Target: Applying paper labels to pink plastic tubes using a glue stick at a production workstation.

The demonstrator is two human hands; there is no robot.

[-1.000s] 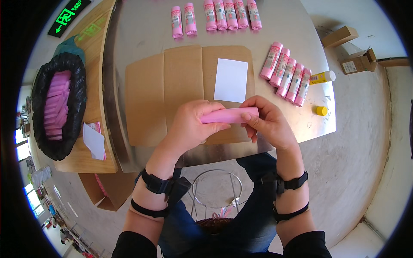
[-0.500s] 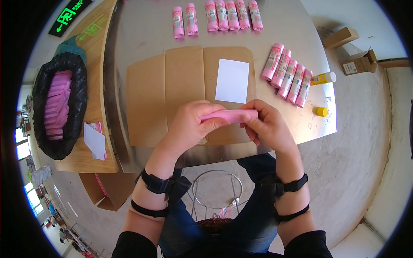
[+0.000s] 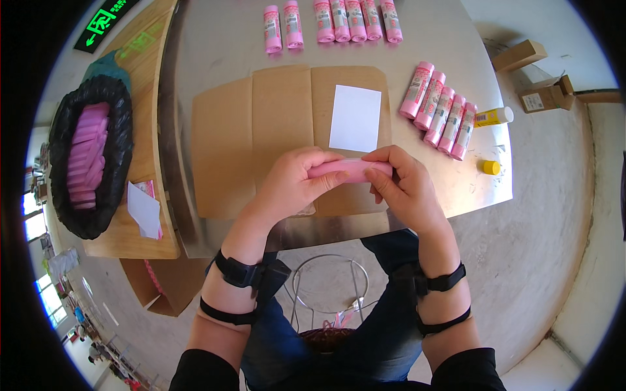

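Observation:
Both my hands hold one pink roll (image 3: 344, 169) level above the near edge of a flat brown cardboard sheet (image 3: 261, 130). My left hand (image 3: 293, 186) wraps its left end; my right hand (image 3: 398, 182) pinches its right end. A white paper label (image 3: 355, 117) lies on the cardboard just beyond the roll. Several labelled pink rolls (image 3: 440, 111) lie side by side at the right, and another row of pink rolls (image 3: 332, 18) sits at the far edge of the metal table (image 3: 222, 45).
A black bag full of pink rolls (image 3: 88, 163) stands on a wooden bench at the left, with white slips (image 3: 145, 210) beside it. A yellow glue stick (image 3: 493, 117) and its yellow cap (image 3: 490, 167) lie at the right. Cardboard boxes (image 3: 544, 94) sit on the floor.
The roll and both hands have shifted very slightly; my fingers have adjusted their hold on the roll. Nothing else moved.

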